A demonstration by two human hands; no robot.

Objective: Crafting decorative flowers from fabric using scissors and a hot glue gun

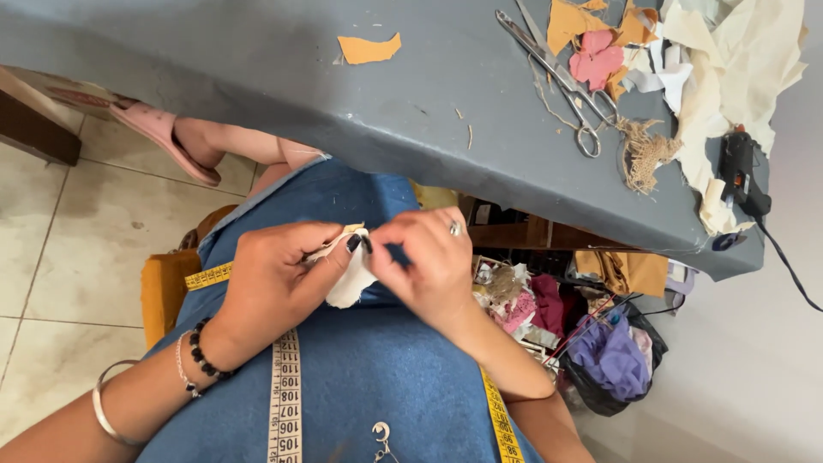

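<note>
- You are holding a small cream fabric piece (350,276) over your lap, just below the edge of the grey table (257,77), and both hands are meeting on it.
- Your left hand (274,279) is closing thumb and forefinger on the piece's upper edge, knuckles turned up, wrist bent inward, bracelets (193,356) sitting on the forearm.
- Your right hand (429,261) is pinching the same edge from the other side, fingertips drawn together right against the left hand's; a ring (455,228) is showing on one finger.
- Whether a needle or thread is sitting between the fingertips is too small to tell.
- Judging by how things are lying, the cutting looks largely done: scissors (561,81) are resting untouched on the table among orange scraps (369,49), a pink flower-shaped cutout (597,58) and cream offcuts (729,77).
- The piece in your hands is looking unfinished, a loose folded scrap with no clear shape yet, so the hand work on it seems to be at an early or middle stage.
- A black glue gun (741,171) is lying at the table's far right edge, well apart from both hands.
- A yellow tape measure (285,394) is hanging around your neck, down over the blue garment (386,377).
</note>
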